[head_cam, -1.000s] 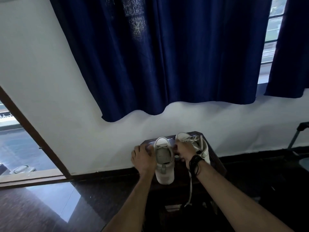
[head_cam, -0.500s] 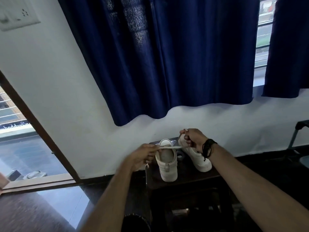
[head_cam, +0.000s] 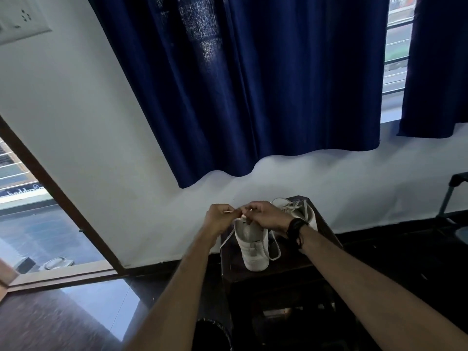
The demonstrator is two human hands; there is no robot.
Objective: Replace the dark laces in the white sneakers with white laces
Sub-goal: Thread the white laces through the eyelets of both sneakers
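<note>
Two white sneakers stand on a small dark stool [head_cam: 278, 272] against the wall. The near sneaker [head_cam: 253, 247] points its heel at me. Over its front, my left hand [head_cam: 219, 217] and my right hand [head_cam: 268, 216] meet, each pinching part of a white lace [head_cam: 226, 241]. Loose lengths of that lace hang down both sides of the shoe. The far sneaker [head_cam: 305, 211] sits behind my right wrist, with white lacing visible on top. My right wrist wears a dark band. No dark lace is visible.
Blue curtains [head_cam: 253, 84] hang over a window above the stool. A glass door with a brown frame [head_cam: 58, 196] stands at the left. A round dark object [head_cam: 212, 335] sits on the glossy floor by the stool. A dark frame [head_cam: 453, 196] stands at the right edge.
My hands were apart, stretching the lace across the near sneaker; they have now come together over its front. The lace ends hang slack at the shoe's sides.
</note>
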